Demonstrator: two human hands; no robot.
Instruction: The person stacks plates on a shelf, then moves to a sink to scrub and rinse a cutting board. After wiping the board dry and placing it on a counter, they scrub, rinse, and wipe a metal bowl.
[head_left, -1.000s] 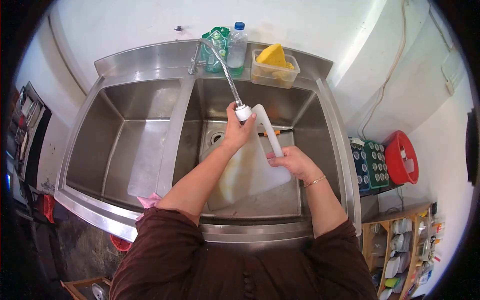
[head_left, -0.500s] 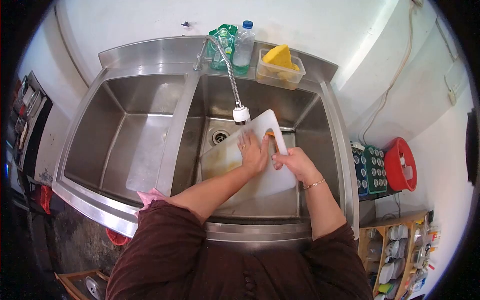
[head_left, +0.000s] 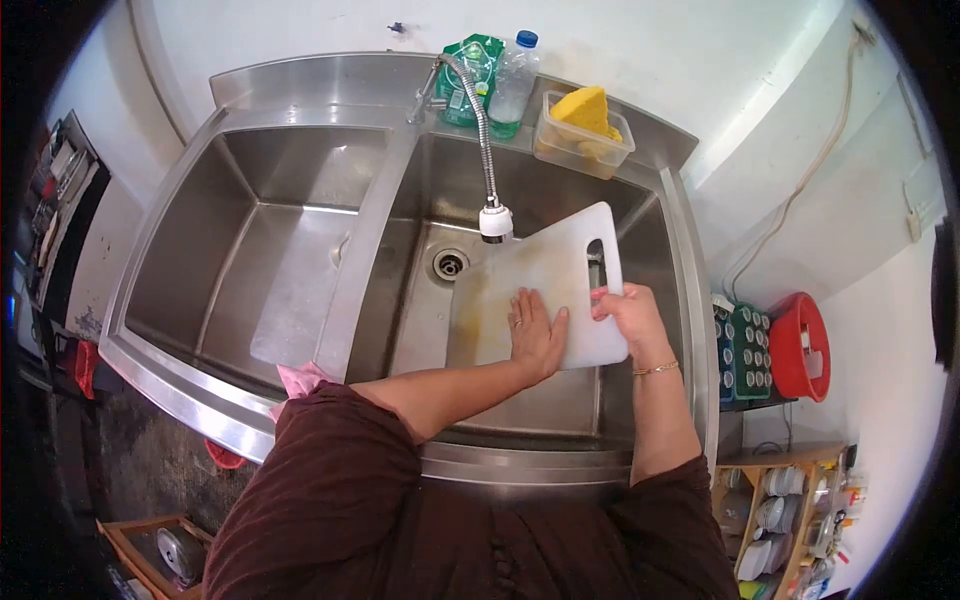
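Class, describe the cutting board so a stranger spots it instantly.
Find the steel double sink, then its right basin. There, the right hand grips the cutting board. Unlike the white faucet head nearby, it is broad, flat and slotted.

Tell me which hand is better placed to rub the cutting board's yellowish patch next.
Probably the left hand: it lies open on the white cutting board, nearer the yellowish patch. The right hand is farther off, holding the board's edge by the handle slot.

White cutting board [head_left: 545, 262], patchily yellowish-brown; yellow sponge [head_left: 580, 108], green pouch [head_left: 484, 60], dark brown sleeves [head_left: 322, 480]
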